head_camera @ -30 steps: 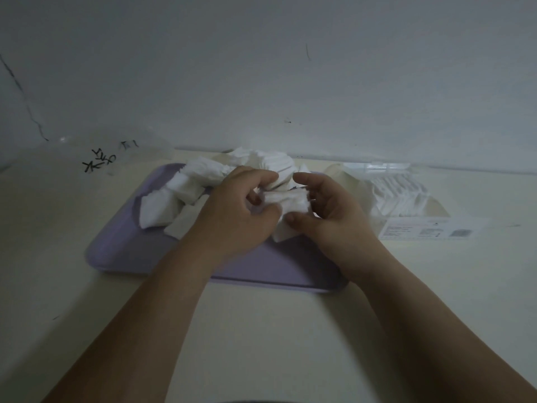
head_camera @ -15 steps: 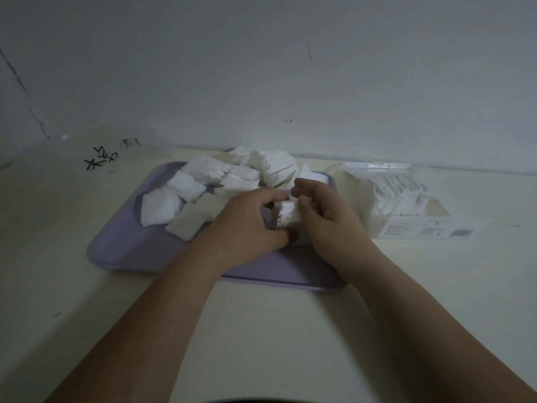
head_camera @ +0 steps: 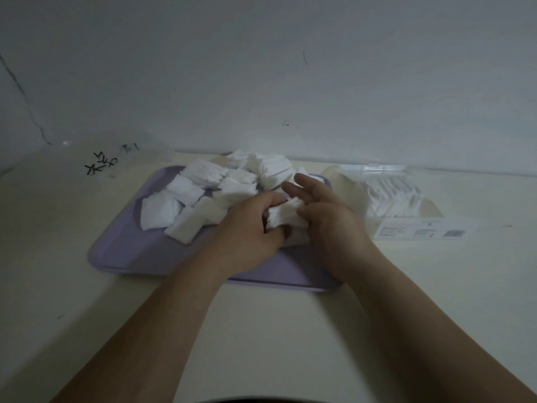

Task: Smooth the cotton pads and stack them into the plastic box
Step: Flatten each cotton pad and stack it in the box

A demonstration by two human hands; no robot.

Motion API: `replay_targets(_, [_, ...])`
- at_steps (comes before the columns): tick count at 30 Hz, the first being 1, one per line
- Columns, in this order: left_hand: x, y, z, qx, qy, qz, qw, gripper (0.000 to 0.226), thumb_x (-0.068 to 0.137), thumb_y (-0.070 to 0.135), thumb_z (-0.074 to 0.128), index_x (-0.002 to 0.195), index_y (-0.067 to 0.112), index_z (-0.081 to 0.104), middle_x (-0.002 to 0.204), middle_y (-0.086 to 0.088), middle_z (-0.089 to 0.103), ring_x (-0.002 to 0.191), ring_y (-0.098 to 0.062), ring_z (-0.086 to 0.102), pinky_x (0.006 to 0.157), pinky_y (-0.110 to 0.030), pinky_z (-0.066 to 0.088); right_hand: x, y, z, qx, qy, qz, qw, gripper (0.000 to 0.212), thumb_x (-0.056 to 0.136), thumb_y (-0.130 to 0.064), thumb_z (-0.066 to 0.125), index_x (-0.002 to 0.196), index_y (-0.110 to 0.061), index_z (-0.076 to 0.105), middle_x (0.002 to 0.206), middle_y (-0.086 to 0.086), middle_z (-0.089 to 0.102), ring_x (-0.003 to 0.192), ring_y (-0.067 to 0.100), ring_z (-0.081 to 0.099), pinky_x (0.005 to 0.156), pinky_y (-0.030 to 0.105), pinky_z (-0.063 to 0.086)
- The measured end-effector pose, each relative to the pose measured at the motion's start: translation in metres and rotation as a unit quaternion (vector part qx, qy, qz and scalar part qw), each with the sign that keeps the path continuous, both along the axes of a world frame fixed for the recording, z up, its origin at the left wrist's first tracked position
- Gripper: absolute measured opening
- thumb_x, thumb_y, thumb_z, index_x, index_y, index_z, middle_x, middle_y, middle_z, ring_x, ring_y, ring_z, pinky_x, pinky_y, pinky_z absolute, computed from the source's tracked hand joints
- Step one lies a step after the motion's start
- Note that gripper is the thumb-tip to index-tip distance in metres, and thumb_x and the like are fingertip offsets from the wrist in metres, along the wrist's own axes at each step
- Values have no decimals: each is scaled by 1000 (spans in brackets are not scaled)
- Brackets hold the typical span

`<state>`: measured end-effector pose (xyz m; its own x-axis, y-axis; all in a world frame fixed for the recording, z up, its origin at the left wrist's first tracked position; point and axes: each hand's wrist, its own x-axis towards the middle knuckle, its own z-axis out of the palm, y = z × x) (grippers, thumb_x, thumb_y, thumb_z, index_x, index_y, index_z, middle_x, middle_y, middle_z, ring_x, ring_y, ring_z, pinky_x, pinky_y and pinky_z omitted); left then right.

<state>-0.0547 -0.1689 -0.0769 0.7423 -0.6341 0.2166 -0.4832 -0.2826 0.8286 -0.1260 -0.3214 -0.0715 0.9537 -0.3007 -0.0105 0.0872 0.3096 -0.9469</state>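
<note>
A small stack of white cotton pads [head_camera: 283, 216] sits between my two hands, low over the right half of a lilac tray [head_camera: 130, 251]. My left hand [head_camera: 250, 231] grips its left end with curled fingers. My right hand [head_camera: 325, 216] holds the right end, with two fingers raised and straight above it. Several loose crumpled cotton pads [head_camera: 226, 181] are heaped on the tray's far half. A clear plastic box [head_camera: 395, 199] stands right of the tray with a row of white pads in it.
A clear lid [head_camera: 377, 170] lies behind the box, and a white label [head_camera: 421, 228] faces me on the box's front. A clear plastic bag with black writing [head_camera: 101, 164] lies at the far left by the wall. Cream tabletop stretches in front of the tray.
Both hands have sunk lower over the tray with the pads pressed between them. My right hand's fingers have lifted and spread.
</note>
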Motion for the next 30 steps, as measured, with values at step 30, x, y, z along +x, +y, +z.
replay_targets(30, [-40, -135, 64, -25, 6, 37, 999, 22, 95, 32, 72, 116, 26, 72, 113, 5, 74, 96, -12, 70, 87, -29, 57, -86, -131, 90, -325, 104, -263, 902, 24, 82, -23, 73, 92, -2, 67, 82, 8, 71, 73, 24, 69, 63, 39, 57])
